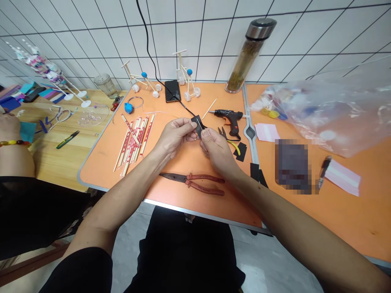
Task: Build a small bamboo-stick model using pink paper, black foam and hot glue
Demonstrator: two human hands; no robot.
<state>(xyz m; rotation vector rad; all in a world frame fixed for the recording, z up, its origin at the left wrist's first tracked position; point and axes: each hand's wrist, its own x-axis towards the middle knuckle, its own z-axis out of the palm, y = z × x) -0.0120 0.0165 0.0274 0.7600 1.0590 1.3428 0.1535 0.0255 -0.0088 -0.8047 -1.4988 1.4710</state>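
Observation:
Both of my hands meet above the middle of the orange table (189, 162). My left hand (174, 136) and my right hand (214, 147) pinch a small black piece (198, 123) between their fingertips, with a thin pale stick across it. Red-handled pliers (195, 182) lie on the table just below my hands. A bundle of wrapped chopsticks (134, 140) lies to the left of my left hand. A black glue gun (229, 117) and yellow-handled scissors (230, 141) lie to the right of my right hand.
Two stick models with white wheels (143, 81) (187, 79), a phone (172, 90) with a black cable and a glass bottle (249, 55) stand at the back. A plastic bag (320, 110) and pink papers (342, 177) lie right. Another person's arm (14, 150) rests at the wooden table on the left.

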